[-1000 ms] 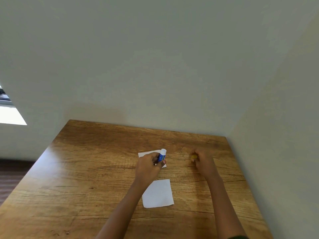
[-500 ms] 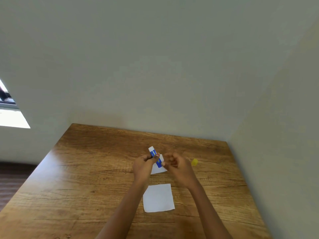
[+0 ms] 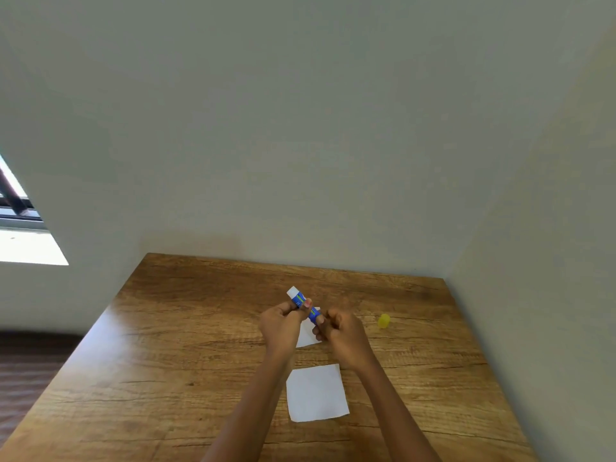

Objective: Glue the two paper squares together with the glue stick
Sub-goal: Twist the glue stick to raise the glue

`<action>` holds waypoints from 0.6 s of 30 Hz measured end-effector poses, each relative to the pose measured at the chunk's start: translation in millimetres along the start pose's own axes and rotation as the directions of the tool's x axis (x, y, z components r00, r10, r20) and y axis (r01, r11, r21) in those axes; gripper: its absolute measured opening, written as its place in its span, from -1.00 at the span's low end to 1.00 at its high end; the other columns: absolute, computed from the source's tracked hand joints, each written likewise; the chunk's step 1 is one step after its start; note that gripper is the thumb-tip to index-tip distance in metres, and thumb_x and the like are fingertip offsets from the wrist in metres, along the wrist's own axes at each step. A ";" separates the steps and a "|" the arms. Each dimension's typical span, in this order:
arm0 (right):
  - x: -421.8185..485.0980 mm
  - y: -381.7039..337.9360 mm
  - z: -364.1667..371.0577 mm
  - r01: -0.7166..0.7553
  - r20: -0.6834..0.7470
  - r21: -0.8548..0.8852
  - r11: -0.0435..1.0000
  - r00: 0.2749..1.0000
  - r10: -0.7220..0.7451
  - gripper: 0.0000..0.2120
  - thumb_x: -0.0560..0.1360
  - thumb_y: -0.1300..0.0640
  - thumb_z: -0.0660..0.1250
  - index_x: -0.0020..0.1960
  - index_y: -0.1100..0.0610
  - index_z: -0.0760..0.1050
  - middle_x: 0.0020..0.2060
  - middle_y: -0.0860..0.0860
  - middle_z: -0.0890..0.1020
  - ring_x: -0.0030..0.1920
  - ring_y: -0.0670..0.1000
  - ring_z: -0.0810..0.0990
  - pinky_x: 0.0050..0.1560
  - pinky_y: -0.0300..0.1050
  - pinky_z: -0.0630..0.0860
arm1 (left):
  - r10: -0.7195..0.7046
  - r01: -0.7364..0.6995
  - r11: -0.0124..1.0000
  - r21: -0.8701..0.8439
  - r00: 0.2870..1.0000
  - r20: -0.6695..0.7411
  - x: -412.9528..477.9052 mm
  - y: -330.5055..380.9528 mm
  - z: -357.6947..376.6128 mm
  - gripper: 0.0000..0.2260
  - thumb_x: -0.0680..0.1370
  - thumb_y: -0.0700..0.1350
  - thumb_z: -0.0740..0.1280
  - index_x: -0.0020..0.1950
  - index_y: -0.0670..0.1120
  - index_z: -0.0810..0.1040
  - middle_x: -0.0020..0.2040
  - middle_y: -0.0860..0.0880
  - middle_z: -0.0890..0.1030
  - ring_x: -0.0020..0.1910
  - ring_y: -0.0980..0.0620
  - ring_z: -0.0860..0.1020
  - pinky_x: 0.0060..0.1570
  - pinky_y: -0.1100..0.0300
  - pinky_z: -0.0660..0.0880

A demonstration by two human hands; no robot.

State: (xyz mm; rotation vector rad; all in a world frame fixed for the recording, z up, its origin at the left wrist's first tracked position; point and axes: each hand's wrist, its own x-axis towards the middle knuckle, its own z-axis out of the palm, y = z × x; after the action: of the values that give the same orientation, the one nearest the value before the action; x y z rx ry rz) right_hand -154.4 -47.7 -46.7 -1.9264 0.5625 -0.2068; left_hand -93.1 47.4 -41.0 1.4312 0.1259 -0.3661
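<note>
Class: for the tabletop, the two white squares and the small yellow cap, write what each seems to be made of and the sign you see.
Brown tabletop: wood or wood-look laminate, semi-gloss; grain lines, knots, a sheen from the window.
Near white square and far white square: thin matt paper, lying flat.
Small yellow cap: probably plastic; bright even colour, too small to be sure.

left hand (image 3: 283, 323) pinches glue stick (image 3: 299, 298) | right hand (image 3: 343, 335) grips its lower end

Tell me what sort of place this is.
Likely a plain indoor room, perhaps a home or office: a brown wood-grain table sits in a corner of bare pale walls, with a bright window at left and a dark wooden floor.
</note>
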 end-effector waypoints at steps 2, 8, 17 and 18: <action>-1.3 -1.1 -1.1 -0.091 0.090 0.074 0.993 0.992 0.085 -0.78 0.61 0.11 0.14 0.02 0.17 0.54 -0.27 0.00 0.63 -0.27 -0.08 0.59 -0.23 -0.30 0.51 | 0.003 -0.003 1.000 0.006 1.000 0.018 0.1 -0.6 0.5 -0.99 0.42 -0.19 0.46 -0.18 -0.09 0.67 -0.27 0.00 0.67 -0.26 0.13 0.57 -0.15 0.22 0.51; -5.8 1.5 5.9 0.011 -0.032 0.040 0.999 0.999 -0.010 -0.90 0.47 0.02 0.37 -0.05 -0.02 0.49 -0.21 -0.11 0.61 -0.17 -0.14 0.59 -0.22 -0.39 0.46 | 0.070 -0.071 0.996 0.056 0.997 0.030 0.3 2.2 0.0 -0.90 0.44 -0.16 0.44 -0.08 -0.14 0.68 -0.21 -0.01 0.68 -0.17 0.10 0.60 -0.16 0.24 0.49; -4.5 0.2 5.1 0.028 -0.018 -0.140 0.990 0.999 -0.031 -0.67 0.57 -0.12 0.12 -0.08 -0.02 0.61 -0.13 -0.09 0.69 0.01 -0.09 0.60 0.26 0.05 0.35 | 0.157 -0.176 0.978 0.114 0.975 0.158 1.9 12.7 -6.9 -0.96 0.43 -0.19 0.44 -0.18 -0.09 0.69 -0.29 0.04 0.69 -0.24 0.11 0.62 -0.21 0.27 0.47; -3.9 0.3 6.8 0.037 -0.035 -0.227 0.973 0.998 -0.046 -0.62 0.53 -0.23 0.08 -0.03 -0.06 0.58 -0.14 -0.13 0.65 0.02 -0.07 0.58 0.27 0.08 0.30 | 0.164 -0.185 0.976 0.113 0.971 0.174 2.7 13.8 -9.1 -0.95 0.43 -0.19 0.44 -0.21 -0.06 0.69 -0.30 0.04 0.69 -0.26 0.13 0.63 -0.20 0.26 0.49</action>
State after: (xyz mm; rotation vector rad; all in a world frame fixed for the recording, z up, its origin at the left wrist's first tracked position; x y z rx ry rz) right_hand -155.3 -40.4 -49.3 -2.1603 0.5937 -0.2157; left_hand -84.9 57.2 -30.1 1.5204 -0.1597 -0.3493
